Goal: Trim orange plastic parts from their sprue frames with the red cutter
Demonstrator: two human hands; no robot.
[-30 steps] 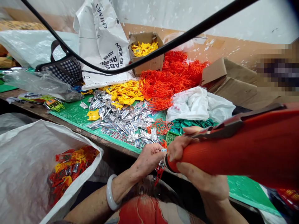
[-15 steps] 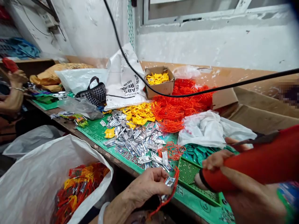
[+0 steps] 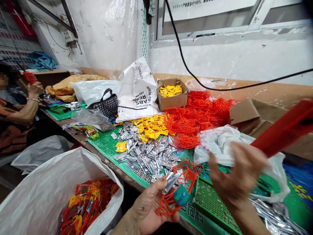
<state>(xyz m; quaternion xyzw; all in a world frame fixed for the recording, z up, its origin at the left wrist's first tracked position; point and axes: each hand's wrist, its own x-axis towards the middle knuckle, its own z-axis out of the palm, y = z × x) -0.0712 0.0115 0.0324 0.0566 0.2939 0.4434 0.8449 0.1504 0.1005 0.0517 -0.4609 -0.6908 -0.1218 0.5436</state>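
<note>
The left grip (image 3: 148, 209), palm up at the near edge of the tabletop (image 3: 105, 142), is grasping a red frame (image 3: 166, 205), with a metal piece (image 3: 171, 182) along the thumb and a teal part (image 3: 181, 195) against the frame. The right grip (image 3: 236, 179) is blurred, its fingers spread beside a red tool (image 3: 286, 127) that slants up to the right (whether hand and tool touch, I cannot tell). Just right of the frame lies a green tray (image 3: 212, 202) with a mesh floor. Left of the tray spreads a heap of silver strips (image 3: 146, 156), yellow parts (image 3: 153, 125) behind them, and a red pile (image 3: 188, 119) farther right. Near that pile, on its right, lies a white bag (image 3: 218, 145). On the far side, a box (image 3: 173, 103) holds more yellow pieces, beside a printed sack (image 3: 137, 94). At near left, a white sack (image 3: 49, 182) contains red, yellow and silver pieces. At far left, another person's hand (image 3: 36, 88) is raised.
</note>
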